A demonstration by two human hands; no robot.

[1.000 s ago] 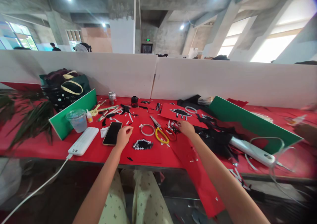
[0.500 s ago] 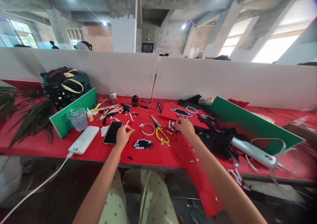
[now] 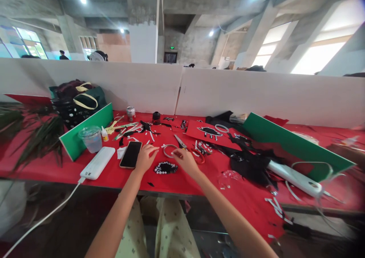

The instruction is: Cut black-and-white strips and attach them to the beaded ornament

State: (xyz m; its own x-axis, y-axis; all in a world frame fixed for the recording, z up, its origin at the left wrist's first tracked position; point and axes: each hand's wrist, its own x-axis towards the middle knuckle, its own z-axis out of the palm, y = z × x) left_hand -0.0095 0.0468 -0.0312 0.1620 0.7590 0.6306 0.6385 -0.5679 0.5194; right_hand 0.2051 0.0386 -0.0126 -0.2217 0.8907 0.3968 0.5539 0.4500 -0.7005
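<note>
Red bench [image 3: 185, 183], beaded black piece [image 3: 165, 168] lies near its front edge. Left hand [image 3: 146, 158] and right hand [image 3: 184, 160] are half-curled, fingertips nearly pinched, can't tell if gripping anything; best pinch lightly, clear of scissors [image 3: 180, 141].

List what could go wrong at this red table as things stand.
The right hand is close to the scissors, so a careless move might nick it or knock them. The beaded black piece lies near both hands; an accidental brush could shift it. The white cable runs from the white device at left over the edge of the table, so a snag could drag that device off.
</note>
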